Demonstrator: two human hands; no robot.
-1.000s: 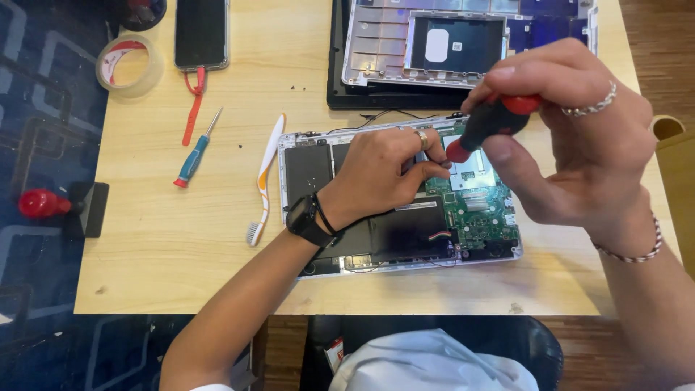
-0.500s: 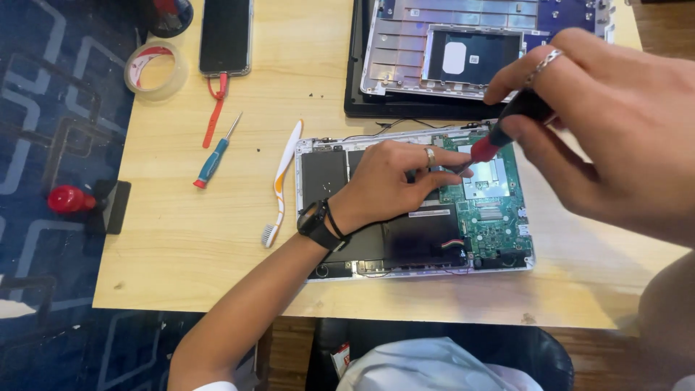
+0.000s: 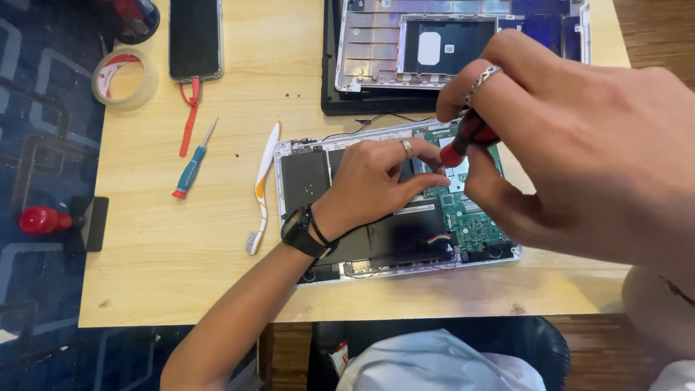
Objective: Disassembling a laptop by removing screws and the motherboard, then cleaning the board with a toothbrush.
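Opened laptop (image 3: 376, 239) sits at the table's near edge (image 3: 181, 289), base plate off, black battery and green board exposed. Left hand (image 3: 380, 181) rests flat on its middle, fingers pinched at the screwdriver's tip. Right hand (image 3: 572, 145) grips the red-and-black screwdriver (image 3: 463, 145) over the board — tip and screw hidden behind fingers. Bare wood to the left, past the toothbrush (image 3: 262, 185) and blue screwdriver (image 3: 192, 163). Second chassis (image 3: 449, 43) cut off at the top.

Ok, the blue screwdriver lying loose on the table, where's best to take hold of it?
Take the blue screwdriver by its thick blue handle, the lower part near the red end cap, coming from straight above. It lies flat on the wooden table with bare wood either side, and its thin metal shaft points up toward the phone.
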